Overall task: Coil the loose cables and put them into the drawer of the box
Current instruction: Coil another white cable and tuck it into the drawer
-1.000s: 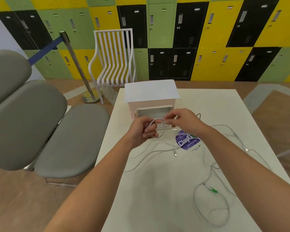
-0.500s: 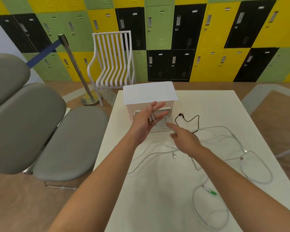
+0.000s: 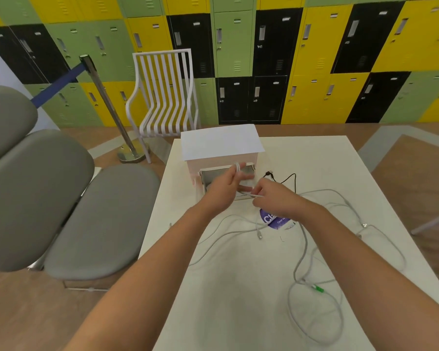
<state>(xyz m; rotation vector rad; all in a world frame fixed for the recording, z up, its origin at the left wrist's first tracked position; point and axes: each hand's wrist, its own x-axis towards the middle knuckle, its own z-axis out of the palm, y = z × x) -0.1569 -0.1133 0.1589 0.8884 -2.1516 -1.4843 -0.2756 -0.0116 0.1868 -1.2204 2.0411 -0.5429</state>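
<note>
You are stretching both forearms forward; your left hand [image 3: 226, 184] is extending its fingers, your right hand [image 3: 274, 196] is pinching.

From here I can read only "Cla" in white on the round purple sticker [image 3: 273, 221] on the table [image 3: 238, 312]; its smaller line is too blurred.
</note>
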